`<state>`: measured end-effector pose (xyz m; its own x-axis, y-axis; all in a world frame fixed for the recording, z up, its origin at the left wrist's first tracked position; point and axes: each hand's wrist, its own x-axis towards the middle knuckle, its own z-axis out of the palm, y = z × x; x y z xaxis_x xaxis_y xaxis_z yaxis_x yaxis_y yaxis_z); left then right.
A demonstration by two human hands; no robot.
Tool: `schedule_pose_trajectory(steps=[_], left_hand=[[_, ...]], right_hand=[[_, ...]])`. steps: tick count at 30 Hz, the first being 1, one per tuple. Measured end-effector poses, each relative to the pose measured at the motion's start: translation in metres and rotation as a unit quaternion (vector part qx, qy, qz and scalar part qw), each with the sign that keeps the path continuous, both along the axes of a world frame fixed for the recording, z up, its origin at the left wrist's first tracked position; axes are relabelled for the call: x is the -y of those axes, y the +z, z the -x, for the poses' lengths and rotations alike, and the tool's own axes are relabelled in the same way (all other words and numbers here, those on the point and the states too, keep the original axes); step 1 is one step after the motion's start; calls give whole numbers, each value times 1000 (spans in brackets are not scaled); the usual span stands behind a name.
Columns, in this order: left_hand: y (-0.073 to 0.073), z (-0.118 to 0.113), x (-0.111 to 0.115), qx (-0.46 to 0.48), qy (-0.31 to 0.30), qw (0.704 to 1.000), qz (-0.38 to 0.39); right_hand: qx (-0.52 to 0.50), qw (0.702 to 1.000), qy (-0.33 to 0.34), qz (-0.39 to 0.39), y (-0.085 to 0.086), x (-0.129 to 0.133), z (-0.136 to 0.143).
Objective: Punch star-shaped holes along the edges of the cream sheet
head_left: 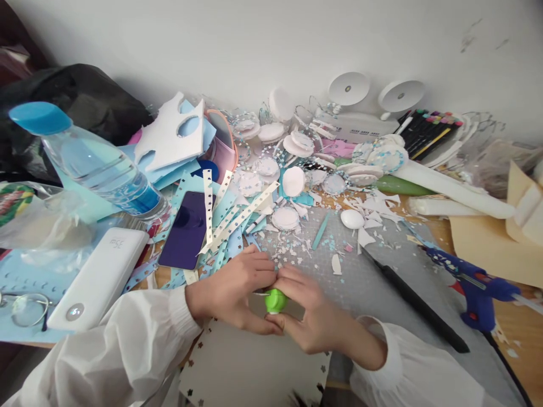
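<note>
Between my two hands sits a small bright green punch-like tool with a white underside, at the upper edge of a pale sheet. My left hand has its fingers curled at the tool's left side, thumb reaching below it. My right hand, slightly blurred, wraps the tool's right side with thumb and fingers. Small star or flower shapes run along both side edges of the sheet. The sheet's upper edge is partly hidden by my hands.
Punched strips and a phone lie left, near a power bank and water bottle. White discs crowd the back. A black-handled knife and blue glue gun lie right.
</note>
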<state>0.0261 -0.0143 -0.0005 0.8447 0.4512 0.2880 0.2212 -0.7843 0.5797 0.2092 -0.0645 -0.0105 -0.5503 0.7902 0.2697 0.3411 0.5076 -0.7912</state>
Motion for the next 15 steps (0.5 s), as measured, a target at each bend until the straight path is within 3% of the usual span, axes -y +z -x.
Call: schedule_pose_trajectory(steps=[9,15], left_hand=[[-8,0,-2,39,-19,999,28],[-7,0,-2,-8,32,998,48]], right_hand=[[4,1000,1,29,-3,1,-1],[17,1000,-15,9,-4,-6,-9]])
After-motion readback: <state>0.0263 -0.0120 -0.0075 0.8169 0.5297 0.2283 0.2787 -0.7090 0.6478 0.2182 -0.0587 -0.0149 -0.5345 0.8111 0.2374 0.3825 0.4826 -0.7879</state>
